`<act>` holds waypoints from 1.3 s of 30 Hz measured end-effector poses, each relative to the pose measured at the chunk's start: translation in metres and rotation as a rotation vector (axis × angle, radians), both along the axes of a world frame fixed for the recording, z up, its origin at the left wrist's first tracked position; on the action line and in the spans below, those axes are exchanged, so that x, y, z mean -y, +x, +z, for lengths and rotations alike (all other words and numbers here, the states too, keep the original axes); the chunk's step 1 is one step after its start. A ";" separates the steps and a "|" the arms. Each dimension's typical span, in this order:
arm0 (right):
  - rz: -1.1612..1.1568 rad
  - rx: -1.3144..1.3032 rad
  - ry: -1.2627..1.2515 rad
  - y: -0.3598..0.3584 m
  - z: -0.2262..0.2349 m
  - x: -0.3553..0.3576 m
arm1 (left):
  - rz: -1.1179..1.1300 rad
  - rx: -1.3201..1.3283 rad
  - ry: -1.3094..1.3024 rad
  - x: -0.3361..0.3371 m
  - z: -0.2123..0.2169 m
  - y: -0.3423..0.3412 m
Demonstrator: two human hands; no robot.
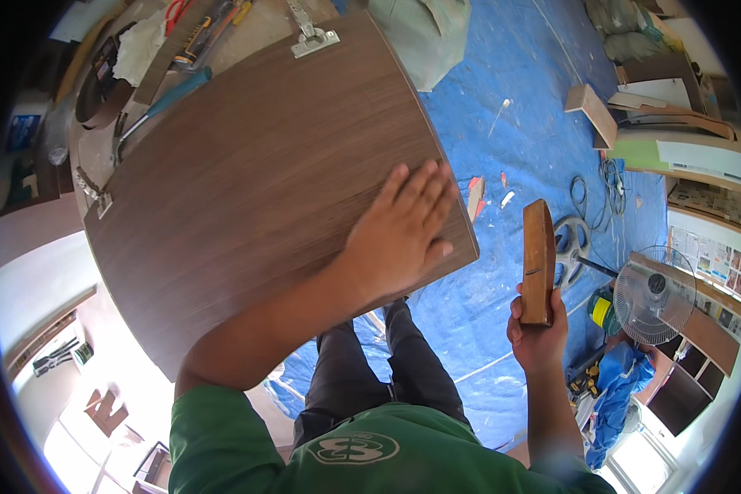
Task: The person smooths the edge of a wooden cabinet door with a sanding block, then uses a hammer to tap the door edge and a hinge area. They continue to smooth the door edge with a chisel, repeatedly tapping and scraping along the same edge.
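Observation:
A dark brown wood-grain cabinet door (247, 156) lies flat before me, reaching across the left and middle of the view. My left hand (403, 222) rests on it near its right edge, palm down, fingers stretched out. Metal hinges are fixed to the door, one hinge (314, 41) at its far edge and another hinge (99, 196) at its left corner. To the right of the door, my right hand (540, 333) grips a wooden hand plane (538, 247) by its lower end. The plane stands upright in the air, its narrow slot facing me.
Beyond the door lie a blue-handled screwdriver (173, 95) and other tools on the worktop. A blue tarp (510, 74) covers the floor. On the right are a standing fan (655, 295), a coiled cable (609, 185), a blue bag (613, 395) and several board offcuts (593, 114).

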State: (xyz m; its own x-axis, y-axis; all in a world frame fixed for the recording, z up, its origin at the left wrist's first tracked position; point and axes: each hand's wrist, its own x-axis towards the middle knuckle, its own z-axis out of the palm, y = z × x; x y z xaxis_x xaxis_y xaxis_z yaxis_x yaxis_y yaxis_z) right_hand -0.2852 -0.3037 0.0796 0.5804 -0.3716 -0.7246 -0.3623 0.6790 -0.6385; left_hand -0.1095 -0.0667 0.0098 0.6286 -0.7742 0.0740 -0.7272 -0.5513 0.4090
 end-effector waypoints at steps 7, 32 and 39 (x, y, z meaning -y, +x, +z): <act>0.571 0.182 0.009 0.001 0.017 -0.010 | 0.202 -1.047 -0.914 -0.016 0.029 -0.066; 1.340 -0.548 -1.196 -0.084 -0.038 0.058 | 1.005 0.158 -1.025 -0.306 0.112 0.064; 1.216 -0.704 -0.776 -0.154 -0.049 0.050 | 1.050 -0.050 -1.356 -0.329 0.099 0.147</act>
